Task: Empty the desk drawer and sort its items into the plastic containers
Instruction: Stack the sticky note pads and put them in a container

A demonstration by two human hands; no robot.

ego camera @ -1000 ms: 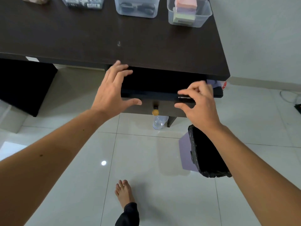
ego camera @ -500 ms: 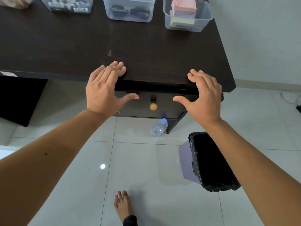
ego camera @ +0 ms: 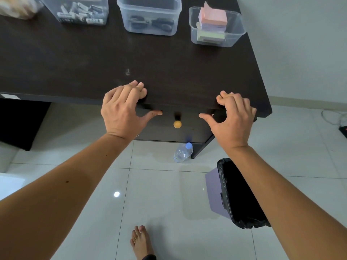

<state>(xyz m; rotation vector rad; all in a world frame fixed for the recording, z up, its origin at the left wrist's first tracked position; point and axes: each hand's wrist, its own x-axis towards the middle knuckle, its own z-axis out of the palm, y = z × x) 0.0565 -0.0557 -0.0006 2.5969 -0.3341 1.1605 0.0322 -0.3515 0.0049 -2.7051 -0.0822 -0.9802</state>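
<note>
A dark brown desk [ego camera: 112, 59] is seen from above, its front edge running left to right across the middle of the view. Beneath that edge, at 12 o'clock from the bare foot [ego camera: 140, 241], the drawer [ego camera: 180, 132] is seen as a dark front panel with a round yellow knob [ego camera: 177, 124]; its long axis runs left to right and its face is turned toward the person. It appears pushed in, its inside hidden.

The left hand [ego camera: 122, 109] is laid on the desk edge at 9 o'clock from the knob, fingers bent over the top, thumb stretched toward the knob; nothing is held. The right hand [ego camera: 232, 119] is placed at 3 o'clock from the knob, fingers bent on the edge, thumb extended leftward, also holding nothing.

Along the far side of the desk, three clear plastic containers are set: one with small dark and white items [ego camera: 78, 10], blurred and cut off; one with dark objects [ego camera: 150, 17], hard to identify; one with pastel note pads [ego camera: 216, 27]. On the floor, a water bottle [ego camera: 183, 152] lies by the desk leg, and a black-lined bin [ego camera: 240, 194] stands at 5 o'clock from the knob, partly covered by the right forearm.
</note>
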